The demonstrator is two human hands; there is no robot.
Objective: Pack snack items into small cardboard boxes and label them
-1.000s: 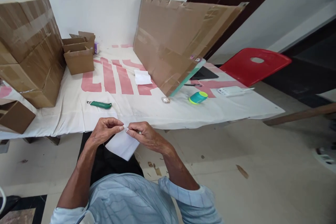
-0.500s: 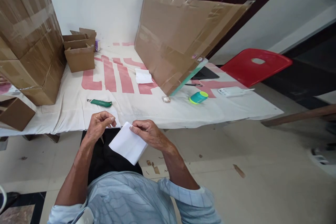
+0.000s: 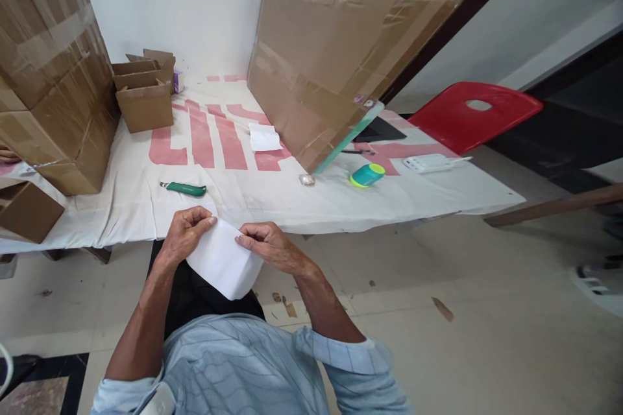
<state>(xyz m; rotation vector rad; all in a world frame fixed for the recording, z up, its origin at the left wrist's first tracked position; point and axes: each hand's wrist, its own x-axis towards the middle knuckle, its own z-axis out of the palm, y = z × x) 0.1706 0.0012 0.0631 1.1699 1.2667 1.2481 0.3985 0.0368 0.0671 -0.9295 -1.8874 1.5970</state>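
Note:
A white sheet of paper (image 3: 221, 262) is held in front of my lap, just below the table's front edge. My left hand (image 3: 183, 235) pinches its upper left corner with closed fingers. My right hand (image 3: 265, 245) grips its upper right edge, fingers curled. The sheet curves downward between the two hands. A green-handled utility knife (image 3: 183, 189) lies on the white cloth just beyond my left hand.
White table cloth (image 3: 292, 198) with red lettering. Large taped cardboard box (image 3: 53, 78) at left, small open boxes (image 3: 145, 96) behind, flattened cardboard sheet (image 3: 331, 65) leaning at the back, another white paper (image 3: 264, 138), teal roller (image 3: 367, 175), white power strip (image 3: 428, 163), red chair (image 3: 474, 113) at right.
My left hand, which had let go half a second ago, has come back onto the paper's left corner. The sheet now spreads wider between both hands.

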